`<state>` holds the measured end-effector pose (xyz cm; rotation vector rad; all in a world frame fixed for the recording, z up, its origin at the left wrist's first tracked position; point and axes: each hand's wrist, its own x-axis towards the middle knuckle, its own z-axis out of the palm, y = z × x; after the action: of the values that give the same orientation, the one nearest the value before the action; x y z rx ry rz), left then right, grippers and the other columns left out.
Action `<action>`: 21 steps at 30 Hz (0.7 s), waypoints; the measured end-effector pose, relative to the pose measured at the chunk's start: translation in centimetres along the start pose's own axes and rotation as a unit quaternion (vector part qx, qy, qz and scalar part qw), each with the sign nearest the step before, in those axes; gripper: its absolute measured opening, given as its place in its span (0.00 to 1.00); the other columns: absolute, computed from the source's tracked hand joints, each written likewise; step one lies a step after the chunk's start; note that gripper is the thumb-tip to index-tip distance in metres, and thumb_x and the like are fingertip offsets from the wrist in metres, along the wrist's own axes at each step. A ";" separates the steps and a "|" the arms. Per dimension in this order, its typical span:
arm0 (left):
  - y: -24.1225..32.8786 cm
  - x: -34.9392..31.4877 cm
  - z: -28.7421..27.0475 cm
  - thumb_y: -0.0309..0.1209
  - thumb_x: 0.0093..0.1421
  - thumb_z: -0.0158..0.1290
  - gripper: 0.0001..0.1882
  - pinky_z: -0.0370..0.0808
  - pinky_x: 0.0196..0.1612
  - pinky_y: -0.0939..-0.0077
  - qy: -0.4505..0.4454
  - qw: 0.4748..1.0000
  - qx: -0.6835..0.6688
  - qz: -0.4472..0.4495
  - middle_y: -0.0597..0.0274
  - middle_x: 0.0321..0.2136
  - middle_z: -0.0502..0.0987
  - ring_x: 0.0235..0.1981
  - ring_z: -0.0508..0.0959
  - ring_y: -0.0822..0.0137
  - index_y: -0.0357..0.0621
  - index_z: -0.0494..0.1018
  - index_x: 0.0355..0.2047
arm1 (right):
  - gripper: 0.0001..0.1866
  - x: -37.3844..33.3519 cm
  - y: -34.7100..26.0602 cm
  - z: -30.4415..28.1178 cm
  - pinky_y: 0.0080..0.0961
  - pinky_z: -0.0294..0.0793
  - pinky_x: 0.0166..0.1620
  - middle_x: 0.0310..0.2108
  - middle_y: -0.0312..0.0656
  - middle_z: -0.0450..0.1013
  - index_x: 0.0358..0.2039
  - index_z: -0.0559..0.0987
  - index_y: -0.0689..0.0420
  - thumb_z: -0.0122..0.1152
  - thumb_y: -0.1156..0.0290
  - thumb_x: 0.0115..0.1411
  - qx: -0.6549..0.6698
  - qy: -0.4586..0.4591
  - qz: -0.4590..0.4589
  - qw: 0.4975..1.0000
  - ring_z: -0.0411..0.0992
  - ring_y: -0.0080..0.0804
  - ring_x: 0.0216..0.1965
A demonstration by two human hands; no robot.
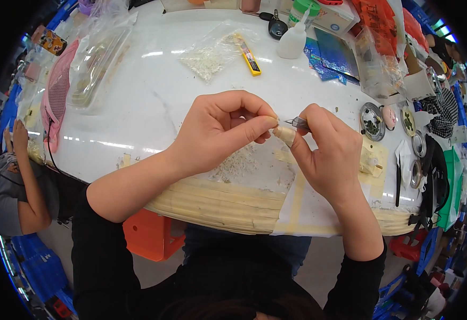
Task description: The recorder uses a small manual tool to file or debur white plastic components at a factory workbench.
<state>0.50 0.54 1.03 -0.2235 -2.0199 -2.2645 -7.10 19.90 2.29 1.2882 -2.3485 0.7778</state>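
My left hand [228,122] is closed in a pinch above the middle of the table, thumb against fingertips. Whatever sits between those fingertips is too small to make out. Close by on the right, my right hand [326,146] grips a small pointed grey metal blade [298,122], its tip toward the left fingertips. Beige tape [285,134] wraps the right thumb. Below the hands, a scatter of fine whitish shavings [236,165] lies on the white table [137,101].
Farther back are a clear bag of whitish bits [205,61], a yellow slim case [250,56], a white squeeze bottle [293,42] and keys [277,26]. Round metal tins [372,121] stand right. Beige tape strips [217,205] cover the front edge. Another person's arm [28,170] is left.
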 end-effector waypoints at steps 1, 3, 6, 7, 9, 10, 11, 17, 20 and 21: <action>0.2 0.1 0.0 0.25 0.64 0.54 0.06 0.78 0.38 0.79 -0.006 0.998 -0.039 -0.051 0.61 0.32 0.78 0.33 0.78 0.73 0.35 0.75 0.39 | 0.14 0.0 0.1 0.0 0.28 0.65 0.20 0.19 0.34 0.69 0.26 0.70 0.53 0.70 0.65 0.48 0.005 0.004 0.001 1.000 0.70 0.32 0.19; 0.1 0.2 -0.1 0.27 0.64 0.54 0.07 0.78 0.38 0.79 -0.005 0.994 -0.080 -0.077 0.61 0.32 0.78 0.33 0.78 0.74 0.35 0.75 0.38 | 0.14 0.0 0.1 0.0 0.27 0.65 0.20 0.20 0.34 0.70 0.26 0.70 0.53 0.69 0.66 0.49 0.013 0.008 0.001 1.000 0.70 0.32 0.19; 0.1 0.1 -0.1 0.28 0.65 0.54 0.07 0.78 0.38 0.79 -0.006 0.991 -0.099 -0.087 0.61 0.32 0.78 0.33 0.78 0.74 0.36 0.75 0.38 | 0.14 0.1 0.1 0.1 0.27 0.65 0.20 0.20 0.34 0.70 0.26 0.70 0.53 0.69 0.66 0.49 0.019 0.004 0.002 1.000 0.70 0.32 0.19; 0.1 0.1 -0.1 0.28 0.65 0.54 0.07 0.78 0.38 0.79 -0.007 0.991 -0.100 -0.086 0.61 0.32 0.78 0.33 0.79 0.74 0.36 0.75 0.38 | 0.14 0.1 0.1 0.1 0.27 0.65 0.20 0.20 0.34 0.70 0.26 0.70 0.54 0.69 0.66 0.49 0.019 0.000 0.004 1.000 0.70 0.32 0.19; 0.2 0.1 0.0 0.26 0.64 0.54 0.06 0.78 0.38 0.79 -0.008 0.992 -0.095 -0.084 0.61 0.32 0.78 0.33 0.78 0.74 0.35 0.75 0.38 | 0.14 0.0 0.1 0.0 0.27 0.65 0.20 0.19 0.34 0.70 0.26 0.70 0.54 0.69 0.66 0.50 0.020 -0.008 0.007 1.000 0.70 0.32 0.19; 0.2 0.1 0.0 0.25 0.64 0.54 0.06 0.78 0.38 0.79 -0.008 0.992 -0.093 -0.082 0.61 0.32 0.78 0.32 0.78 0.74 0.35 0.75 0.38 | 0.13 0.0 0.1 0.0 0.27 0.65 0.20 0.19 0.34 0.70 0.26 0.70 0.54 0.69 0.66 0.50 0.020 -0.013 0.009 1.000 0.70 0.32 0.19; 0.0 0.1 0.1 0.24 0.63 0.54 0.05 0.77 0.37 0.79 -0.006 1.000 -0.023 -0.020 0.61 0.32 0.78 0.32 0.78 0.74 0.35 0.75 0.38 | 0.13 -0.1 0.1 0.0 0.27 0.65 0.20 0.19 0.34 0.70 0.26 0.70 0.54 0.69 0.66 0.50 0.020 -0.018 0.011 1.000 0.70 0.32 0.19; -0.1 0.1 -0.2 0.16 0.56 0.56 0.07 0.75 0.34 0.80 0.002 0.947 0.253 0.200 0.60 0.31 0.78 0.31 0.77 0.72 0.36 0.77 0.36 | 0.14 -0.2 -0.2 -0.2 0.29 0.65 0.20 0.18 0.34 0.68 0.26 0.70 0.53 0.68 0.64 0.50 -0.017 -0.032 0.015 0.999 0.70 0.33 0.19; -0.1 0.1 -0.1 0.16 0.54 0.58 0.08 0.75 0.33 0.80 0.014 0.932 0.280 0.230 0.59 0.30 0.79 0.30 0.77 0.71 0.36 0.78 0.35 | 0.14 -0.1 -0.2 -0.3 0.30 0.65 0.20 0.18 0.34 0.67 0.26 0.70 0.53 0.69 0.64 0.50 -0.024 -0.026 0.011 0.999 0.69 0.34 0.18; 0.0 0.1 -0.1 0.16 0.54 0.58 0.08 0.75 0.33 0.80 0.015 0.927 0.288 0.239 0.59 0.30 0.79 0.29 0.78 0.71 0.36 0.78 0.35 | 0.14 -0.2 -0.2 -0.3 0.30 0.65 0.20 0.18 0.35 0.67 0.26 0.70 0.53 0.69 0.64 0.50 -0.026 -0.026 0.011 0.999 0.69 0.34 0.18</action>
<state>0.38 0.43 0.99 -0.5462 -2.2009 -1.3242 -6.81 20.06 2.47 1.2771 -2.4115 0.6942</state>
